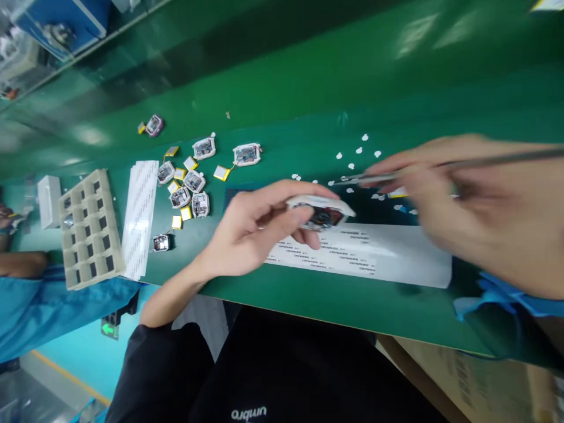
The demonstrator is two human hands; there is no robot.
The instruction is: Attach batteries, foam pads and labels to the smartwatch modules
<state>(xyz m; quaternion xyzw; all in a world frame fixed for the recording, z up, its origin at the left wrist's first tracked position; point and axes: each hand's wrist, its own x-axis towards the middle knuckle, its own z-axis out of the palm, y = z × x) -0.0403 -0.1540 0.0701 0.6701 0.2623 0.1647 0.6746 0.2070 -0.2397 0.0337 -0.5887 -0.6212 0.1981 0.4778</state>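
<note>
left hand (259,226) clamped on open white plastic casing (321,212) above printed white paper strip (352,252), right hand (476,200) pinching thin metal tweezers (396,175), black shirt (282,376) reading "umbro" upside down

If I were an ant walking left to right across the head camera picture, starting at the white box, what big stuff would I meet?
White box → beige compartment tray → white printed paper strips → left hand, holding an open white case → right hand, holding a thin metal tool.
</note>
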